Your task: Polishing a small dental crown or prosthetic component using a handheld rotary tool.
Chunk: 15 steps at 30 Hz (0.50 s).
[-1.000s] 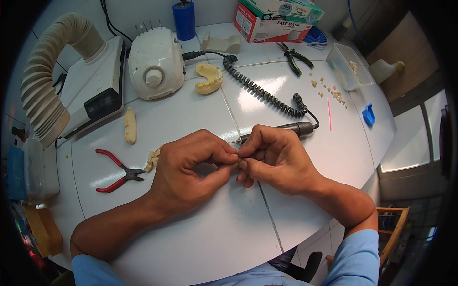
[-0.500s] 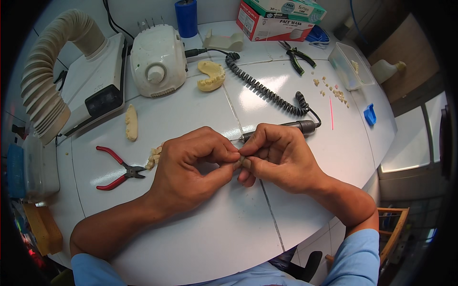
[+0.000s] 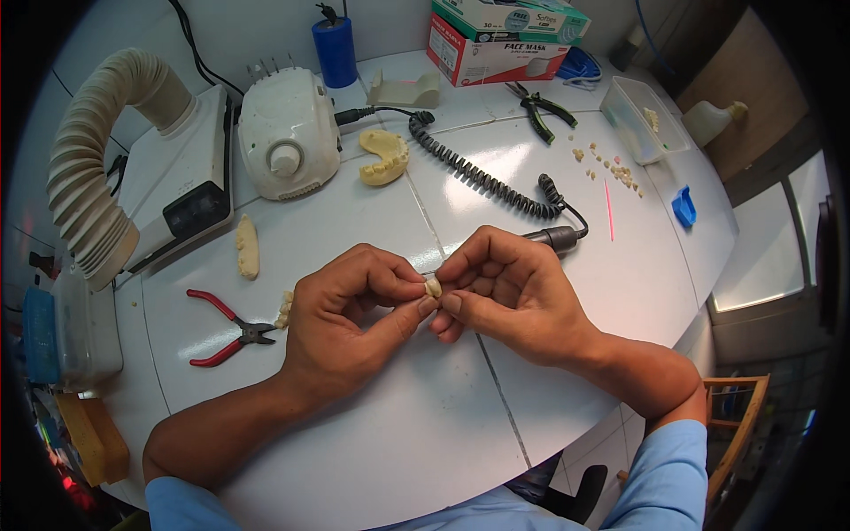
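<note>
Between my two hands, over the middle of the table, is a small cream artificial tooth (image 3: 433, 288). My left hand (image 3: 350, 310) pinches it between thumb and index finger. On its other side, the thumb and index fingertip of my right hand (image 3: 521, 296) close in against it, the other fingers curled. Behind my right hand lies a dark handpiece (image 3: 558, 238), partly hidden by the fingers. Several more cream tooth pieces (image 3: 284, 311) sit beside my left hand, mostly covered by it. Red-handled cutters (image 3: 232, 332) lie with their jaws next to those pieces.
A coiled cable (image 3: 482, 173) links the handpiece to a white control unit (image 3: 288, 133). A hose machine (image 3: 177, 177) stands at left. Yellow plaster models (image 3: 383, 159), black-green pliers (image 3: 542, 113), loose teeth (image 3: 620, 173), a plastic tub (image 3: 642, 124) and mask boxes (image 3: 496, 53) lie farther back.
The fingers have shifted, so the tooth now shows between the fingertips. Both hands have drawn slightly left in the picture. The whole view has tilted a little.
</note>
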Each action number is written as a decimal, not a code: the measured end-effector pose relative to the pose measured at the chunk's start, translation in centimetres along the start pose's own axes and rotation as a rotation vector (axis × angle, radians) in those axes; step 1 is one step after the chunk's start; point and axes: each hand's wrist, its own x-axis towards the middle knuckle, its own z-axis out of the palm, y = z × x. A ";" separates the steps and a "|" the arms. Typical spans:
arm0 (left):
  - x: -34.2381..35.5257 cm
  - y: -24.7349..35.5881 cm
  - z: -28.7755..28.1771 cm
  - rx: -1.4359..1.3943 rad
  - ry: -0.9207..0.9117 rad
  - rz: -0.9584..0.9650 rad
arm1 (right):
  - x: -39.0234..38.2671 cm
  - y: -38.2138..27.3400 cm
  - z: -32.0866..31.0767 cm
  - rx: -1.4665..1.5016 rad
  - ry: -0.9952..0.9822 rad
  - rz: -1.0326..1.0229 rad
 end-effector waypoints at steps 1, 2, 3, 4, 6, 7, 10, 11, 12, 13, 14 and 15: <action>-0.1 -0.1 -0.1 0.005 -0.009 0.012 | -0.1 0.1 0.0 -0.007 -0.004 -0.023; -0.1 -0.1 -0.1 0.010 -0.019 0.024 | -0.2 0.2 0.1 -0.004 -0.001 -0.029; -0.1 0.0 -0.2 0.014 -0.025 0.025 | -0.2 0.2 0.2 -0.031 0.004 -0.037; -0.2 0.0 -0.1 0.023 -0.025 0.014 | -0.4 0.3 0.2 -0.057 0.010 -0.041; -0.2 0.3 0.1 0.036 -0.030 0.000 | -0.5 0.3 0.1 -0.055 0.015 -0.041; -0.1 0.8 0.4 0.035 0.003 -0.034 | -0.5 0.4 0.1 -0.055 0.016 -0.038; -0.2 0.8 0.4 0.041 0.016 -0.070 | -0.4 0.0 0.2 -0.020 0.018 0.005; -0.2 0.7 0.4 0.044 0.001 -0.069 | -0.5 0.0 0.2 -0.018 0.020 0.003; -0.3 0.7 0.2 0.046 -0.001 -0.069 | -0.5 0.1 0.1 -0.025 0.013 0.002; -0.3 0.8 0.1 0.068 -0.024 -0.079 | -0.5 0.1 0.1 -0.033 0.005 0.002; -0.3 0.8 0.0 0.089 -0.047 -0.088 | -0.5 0.0 0.1 -0.032 0.006 0.002; -0.4 0.8 0.0 0.088 -0.047 -0.088 | -0.5 -0.2 0.1 -0.033 -0.002 0.016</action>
